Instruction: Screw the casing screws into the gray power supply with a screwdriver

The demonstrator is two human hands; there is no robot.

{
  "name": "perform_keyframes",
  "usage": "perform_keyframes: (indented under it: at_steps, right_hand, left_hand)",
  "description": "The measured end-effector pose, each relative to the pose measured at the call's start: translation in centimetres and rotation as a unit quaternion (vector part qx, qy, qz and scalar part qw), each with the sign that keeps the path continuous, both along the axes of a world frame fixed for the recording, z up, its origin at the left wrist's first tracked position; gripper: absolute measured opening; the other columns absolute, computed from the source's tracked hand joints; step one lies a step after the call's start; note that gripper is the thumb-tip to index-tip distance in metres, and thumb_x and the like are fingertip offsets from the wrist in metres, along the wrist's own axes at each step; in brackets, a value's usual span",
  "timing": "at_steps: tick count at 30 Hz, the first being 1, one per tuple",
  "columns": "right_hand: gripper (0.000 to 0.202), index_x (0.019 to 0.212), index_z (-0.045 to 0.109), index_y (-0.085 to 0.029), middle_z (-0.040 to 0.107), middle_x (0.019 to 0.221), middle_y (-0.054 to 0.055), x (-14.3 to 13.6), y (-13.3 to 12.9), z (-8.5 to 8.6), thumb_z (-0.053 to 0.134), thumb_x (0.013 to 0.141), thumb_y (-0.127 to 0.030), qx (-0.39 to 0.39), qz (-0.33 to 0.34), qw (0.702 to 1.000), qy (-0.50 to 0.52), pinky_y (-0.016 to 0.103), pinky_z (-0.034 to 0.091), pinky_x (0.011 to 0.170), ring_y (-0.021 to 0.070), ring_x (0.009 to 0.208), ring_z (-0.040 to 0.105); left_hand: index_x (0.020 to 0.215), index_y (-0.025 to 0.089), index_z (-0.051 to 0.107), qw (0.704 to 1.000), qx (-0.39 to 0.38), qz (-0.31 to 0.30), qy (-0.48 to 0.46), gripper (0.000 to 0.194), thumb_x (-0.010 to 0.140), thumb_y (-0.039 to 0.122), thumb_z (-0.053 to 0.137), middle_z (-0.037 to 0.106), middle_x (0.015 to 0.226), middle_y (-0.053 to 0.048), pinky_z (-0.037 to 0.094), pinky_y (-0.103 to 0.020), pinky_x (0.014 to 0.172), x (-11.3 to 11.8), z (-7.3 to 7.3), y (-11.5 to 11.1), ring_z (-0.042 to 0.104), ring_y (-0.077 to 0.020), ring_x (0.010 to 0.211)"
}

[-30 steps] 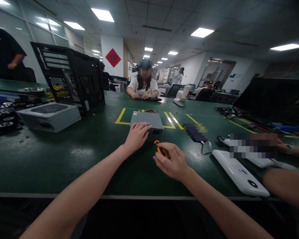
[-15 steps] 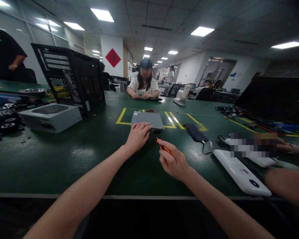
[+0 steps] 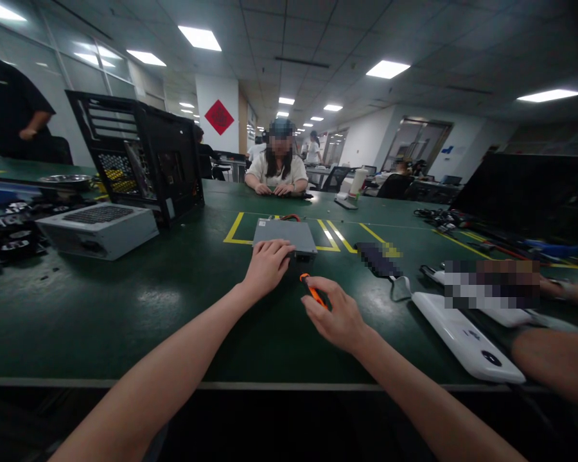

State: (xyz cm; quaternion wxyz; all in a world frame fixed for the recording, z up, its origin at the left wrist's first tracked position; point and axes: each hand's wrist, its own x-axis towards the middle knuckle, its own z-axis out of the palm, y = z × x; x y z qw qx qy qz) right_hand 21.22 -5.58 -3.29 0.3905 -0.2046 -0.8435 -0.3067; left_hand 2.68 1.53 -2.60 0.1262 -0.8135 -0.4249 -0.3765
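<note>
A grey metal computer power supply [image 3: 289,232] lies flat on the green table in front of me, red and dark wires at its far side. My left hand [image 3: 270,262] holds it at the near edge, fingers laid over the top and the thumb lower at the front. To the right and nearer to me, my right hand [image 3: 336,313] grips an orange and black screwdriver [image 3: 315,294] between thumb and fingers. The screwdriver points up and left, apart from the power supply; its thin tip is hard to make out.
On the left stand a second power supply [image 3: 99,231] and an open black computer case [image 3: 139,154]. A phone [image 3: 378,258] and a white device [image 3: 467,337] lie at right, beside another person's arm [image 3: 556,362]. A dark monitor [image 3: 530,196] is behind. A person [image 3: 279,160] sits opposite.
My right hand has drawn slightly back toward me with the screwdriver, whose tip is now farther from the power supply. My left hand stays on the power supply.
</note>
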Motion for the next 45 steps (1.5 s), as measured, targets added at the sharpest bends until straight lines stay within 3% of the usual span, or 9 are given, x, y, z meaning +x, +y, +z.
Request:
perform_keyframes:
  at_steps: [4,8,15,19,25,30,35,39,45]
  right_hand:
    - [0.028,0.102,0.047,-0.019,0.047,0.117,0.013,0.0,0.1,0.1,0.051,0.077,-0.006,-0.020,0.012,0.999,0.044,0.034,0.054,0.079,0.0213,0.109,0.052]
    - [0.029,0.101,0.049,-0.020,0.050,0.110,0.011,0.1,0.1,0.2,0.053,0.077,-0.005,-0.011,0.009,1.000,0.009,0.034,0.054,0.079,0.0214,0.106,0.053]
    - [0.027,0.101,0.048,-0.020,0.048,0.115,0.013,0.2,0.1,0.2,0.053,0.078,-0.007,-0.020,0.017,1.000,0.012,0.034,0.055,0.077,0.0220,0.107,0.053]
    - [0.029,0.103,0.046,-0.017,0.050,0.112,0.014,0.1,0.0,0.3,0.049,0.078,-0.003,-0.030,0.038,0.999,-0.007,0.037,0.053,0.084,0.0234,0.112,0.051]
    - [0.024,0.098,0.050,-0.021,0.053,0.106,0.010,0.1,0.1,0.2,0.054,0.078,-0.009,0.000,0.012,1.000,-0.012,0.034,0.055,0.078,0.0212,0.105,0.054]
    - [0.022,0.097,0.047,-0.017,0.050,0.112,0.016,0.1,-0.2,0.2,0.052,0.077,-0.008,-0.028,0.022,0.999,0.003,0.035,0.055,0.078,0.0230,0.107,0.053]
    - [0.024,0.096,0.048,-0.019,0.054,0.100,0.010,0.2,-0.3,0.3,0.057,0.076,-0.010,0.000,0.004,1.000,0.006,0.034,0.055,0.073,0.0205,0.095,0.056]
    - [0.030,0.103,0.045,-0.019,0.052,0.110,0.013,0.4,-0.2,0.2,0.051,0.077,-0.005,-0.018,0.014,0.999,0.045,0.034,0.055,0.077,0.0205,0.105,0.054]
    - [0.027,0.100,0.049,-0.020,0.053,0.105,0.010,0.7,-0.1,0.2,0.053,0.077,-0.006,0.021,0.000,1.000,0.020,0.032,0.055,0.075,0.0199,0.101,0.054]
  left_hand:
    - [0.113,0.023,0.055,1.000,0.000,0.002,0.002,0.027,0.087,0.019,0.047,0.058,0.118,-0.003,0.032,-0.036,0.094,0.0,0.1,-0.1,0.048,-0.0183,0.112]
    - [0.113,0.023,0.055,1.000,-0.002,0.007,0.003,0.028,0.087,0.019,0.047,0.058,0.118,-0.003,0.032,-0.036,0.094,0.0,0.2,-0.3,0.048,-0.0181,0.112]
    - [0.113,0.023,0.055,1.000,-0.004,0.010,0.003,0.028,0.087,0.020,0.046,0.058,0.118,-0.003,0.032,-0.036,0.093,0.1,0.1,-0.1,0.049,-0.0184,0.111]
    - [0.112,0.023,0.055,1.000,0.002,0.007,-0.002,0.027,0.087,0.020,0.046,0.058,0.118,-0.003,0.032,-0.036,0.093,0.1,0.1,-0.1,0.048,-0.0182,0.111]
    - [0.113,0.023,0.055,1.000,-0.008,0.006,-0.001,0.028,0.086,0.019,0.047,0.058,0.118,-0.003,0.032,-0.036,0.093,0.0,0.2,-0.3,0.048,-0.0185,0.111]
    - [0.113,0.023,0.055,1.000,-0.023,0.009,0.001,0.028,0.087,0.018,0.045,0.058,0.120,-0.003,0.032,-0.036,0.094,0.1,0.5,-0.5,0.048,-0.0185,0.113]
    - [0.114,0.024,0.054,0.999,-0.038,0.014,0.006,0.030,0.085,0.016,0.047,0.057,0.121,-0.002,0.033,-0.035,0.094,0.2,0.7,-0.6,0.048,-0.0178,0.113]
    - [0.114,0.023,0.055,0.999,-0.039,0.016,0.010,0.030,0.085,0.016,0.047,0.057,0.121,-0.002,0.033,-0.035,0.094,0.2,0.8,-0.8,0.048,-0.0184,0.113]
    - [0.115,0.023,0.054,0.999,-0.039,0.014,0.009,0.031,0.085,0.016,0.046,0.057,0.120,-0.003,0.034,-0.036,0.093,0.0,0.8,-1.1,0.048,-0.0194,0.112]
